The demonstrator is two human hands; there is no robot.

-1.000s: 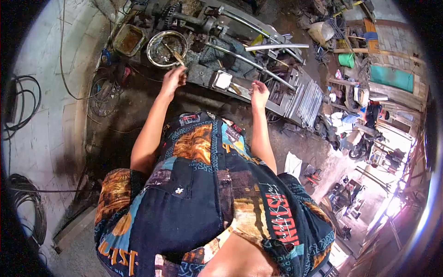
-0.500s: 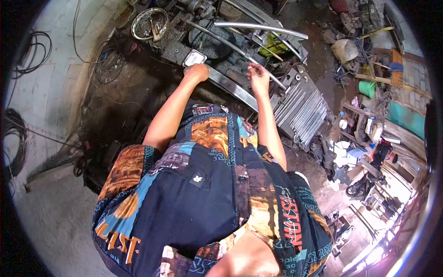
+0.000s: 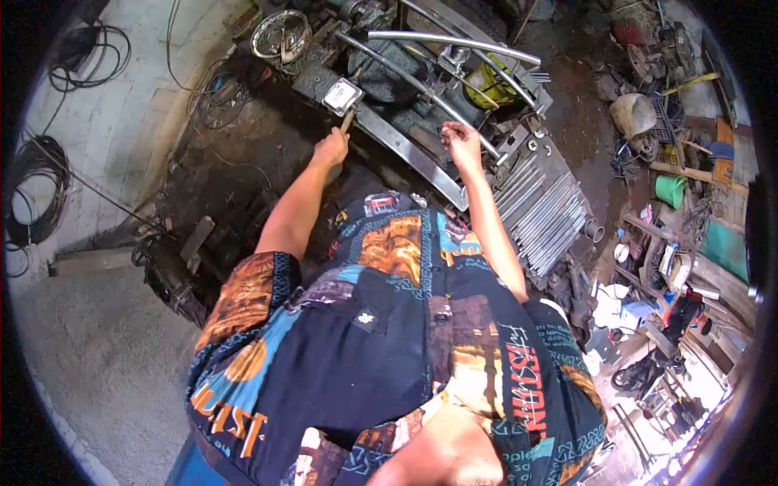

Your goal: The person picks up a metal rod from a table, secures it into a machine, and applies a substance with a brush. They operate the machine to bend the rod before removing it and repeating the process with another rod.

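My left hand point(image 3: 331, 150) is closed around a short wooden handle point(image 3: 348, 121) that leads up to a shiny square metal head point(image 3: 343, 95) resting on the machine bench. My right hand point(image 3: 462, 138) is closed with its fingers pinched at a thin curved steel rod point(image 3: 421, 85) that crosses the bench. A flat steel bar point(image 3: 405, 154) runs diagonally between my two hands. A bent bright metal strip point(image 3: 454, 40) lies above the rod. My patterned shirt hides the floor right below me.
A round metal bowl point(image 3: 281, 34) sits at the bench's far left. A stack of steel bars point(image 3: 543, 202) lies to the right. Cable coils point(image 3: 36, 186) hang on the left wall. A green bucket point(image 3: 670, 190) and cluttered scrap fill the right side.
My left hand left the stick at the round bowl, came down to the square metal head and now grips its wooden handle. My right hand stayed at the rod. The view shifted.
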